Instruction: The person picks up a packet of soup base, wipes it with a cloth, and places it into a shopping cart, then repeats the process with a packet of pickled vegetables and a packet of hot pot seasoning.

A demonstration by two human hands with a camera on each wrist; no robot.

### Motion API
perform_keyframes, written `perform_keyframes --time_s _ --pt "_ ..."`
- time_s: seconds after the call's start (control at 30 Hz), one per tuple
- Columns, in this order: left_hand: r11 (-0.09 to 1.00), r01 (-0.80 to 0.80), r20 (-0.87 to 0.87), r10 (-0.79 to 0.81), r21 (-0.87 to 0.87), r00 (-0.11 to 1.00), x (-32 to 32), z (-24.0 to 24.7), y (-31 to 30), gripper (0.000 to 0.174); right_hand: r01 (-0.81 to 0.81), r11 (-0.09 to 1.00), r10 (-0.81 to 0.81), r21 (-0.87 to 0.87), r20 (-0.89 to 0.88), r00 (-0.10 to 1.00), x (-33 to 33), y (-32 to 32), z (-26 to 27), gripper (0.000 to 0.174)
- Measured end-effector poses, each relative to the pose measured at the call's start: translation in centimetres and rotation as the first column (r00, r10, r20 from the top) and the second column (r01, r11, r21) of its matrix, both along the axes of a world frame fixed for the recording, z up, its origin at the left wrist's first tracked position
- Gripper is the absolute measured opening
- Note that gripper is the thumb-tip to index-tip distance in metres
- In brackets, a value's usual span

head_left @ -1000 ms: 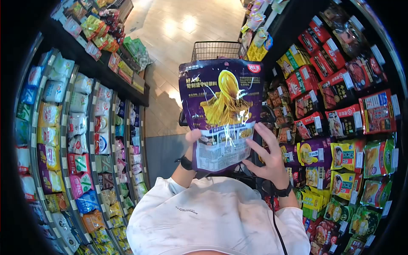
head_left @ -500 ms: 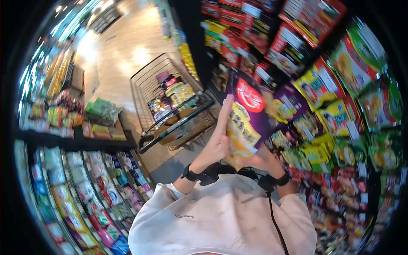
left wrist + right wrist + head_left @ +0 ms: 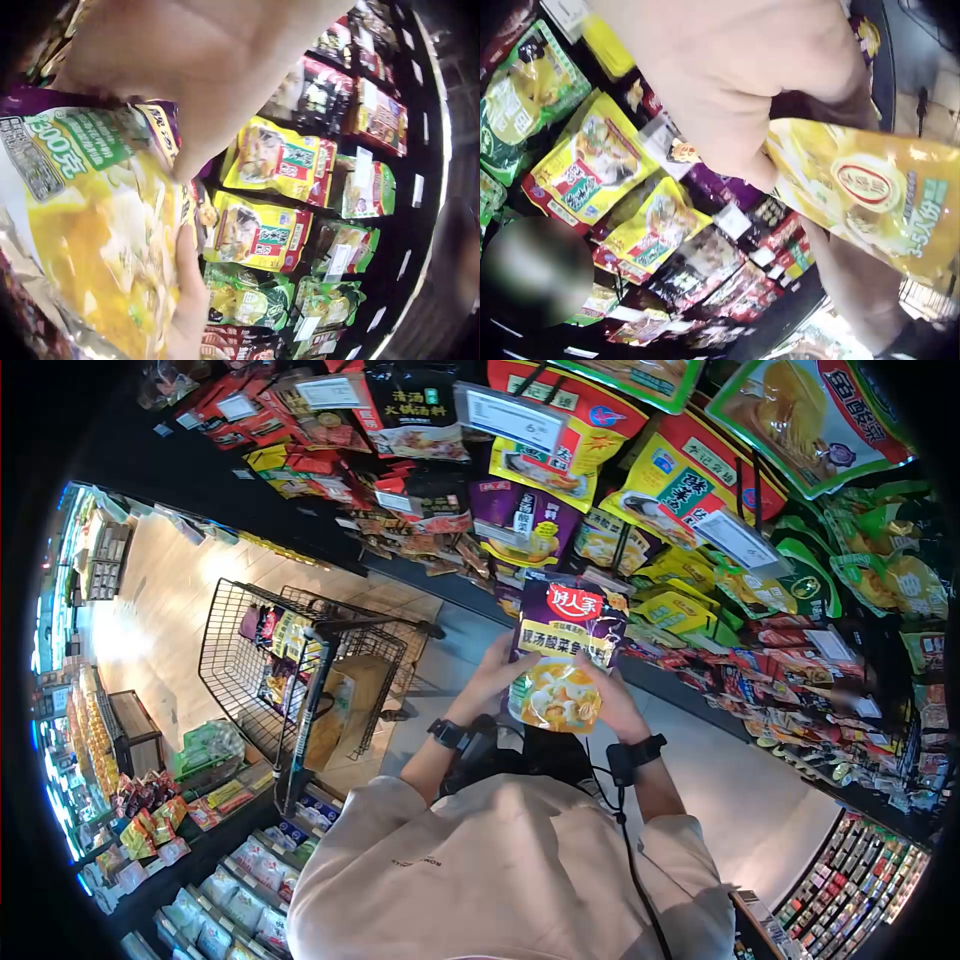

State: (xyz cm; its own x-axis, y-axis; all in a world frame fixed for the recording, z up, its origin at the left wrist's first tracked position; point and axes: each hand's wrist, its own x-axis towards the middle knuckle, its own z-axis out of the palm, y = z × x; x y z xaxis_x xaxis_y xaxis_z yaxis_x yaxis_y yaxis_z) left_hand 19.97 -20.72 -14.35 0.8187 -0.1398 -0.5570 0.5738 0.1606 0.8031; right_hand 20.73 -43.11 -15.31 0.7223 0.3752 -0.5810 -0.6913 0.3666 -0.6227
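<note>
A purple-and-yellow seasoning packet (image 3: 556,690) stands upright before the chest, its printed front with a red logo facing the head camera. My left hand (image 3: 490,680) grips its left edge, with the thumb on the front. On the opposite edge my right hand (image 3: 612,695) holds it the same way, thumb over the front. The left wrist view has the packet (image 3: 105,240) close up beside the left hand (image 3: 180,67). Seen from the right wrist, the lower part of the packet (image 3: 855,187) juts out past the right hand (image 3: 757,67); the fingers behind it are hidden.
A wire shopping cart (image 3: 262,705) with several packets and a brown paper bag (image 3: 332,715) stands to the left. Ahead, a shelf holds hanging packets, among them yellow ones (image 3: 655,500) and a purple one (image 3: 525,520), with price tags (image 3: 512,420). More shelving (image 3: 860,890) is at lower right.
The packet has been turned from its back to its front and lowered. The view has swung right to face the packet shelf, so the cart now appears at left.
</note>
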Motion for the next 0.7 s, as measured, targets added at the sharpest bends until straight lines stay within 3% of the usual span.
perform_keyframes --time_s 0.03,0.07,0.17,0.27,0.37,0.47,0.7 --pt "0.998 0.035 0.047 -0.037 0.060 0.998 0.3 -0.3 -0.8 0.057 0.059 0.997 -0.059 -0.058 0.005 0.998 -0.1 -0.6 -1.1 0.046" --pt "0.999 0.002 0.204 -0.013 0.050 0.979 0.0 -4.7 -2.2 0.053 0.118 0.987 -0.117 -0.110 0.018 0.993 0.0 -0.9 -2.5 0.046" --pt "0.975 -0.087 0.407 -0.004 0.206 0.914 0.9 -8.0 -4.5 0.053 0.254 0.951 -0.255 -0.176 0.018 0.967 0.7 -2.2 -5.8 0.051" --pt "0.979 -0.115 0.406 0.037 0.171 0.913 2.0 -6.0 -5.1 0.050 0.329 0.918 -0.349 -0.221 -0.059 0.935 1.7 -2.8 -7.0 0.055" --pt "0.962 -0.152 0.441 0.038 0.225 0.897 2.4 -6.0 -5.2 0.045 0.283 0.945 -0.271 -0.165 0.088 0.958 2.6 -2.3 -6.0 0.059" --pt "0.959 -0.189 0.459 0.075 0.209 0.885 2.2 -6.3 -5.2 0.040 0.281 0.958 -0.279 0.053 -0.044 0.959 3.1 -2.2 -6.1 0.066" --pt "0.949 -0.243 0.416 0.142 0.200 0.898 1.1 -6.2 -5.3 0.042 0.284 0.952 -0.285 -0.113 0.003 0.958 3.3 -1.9 -5.7 0.072"
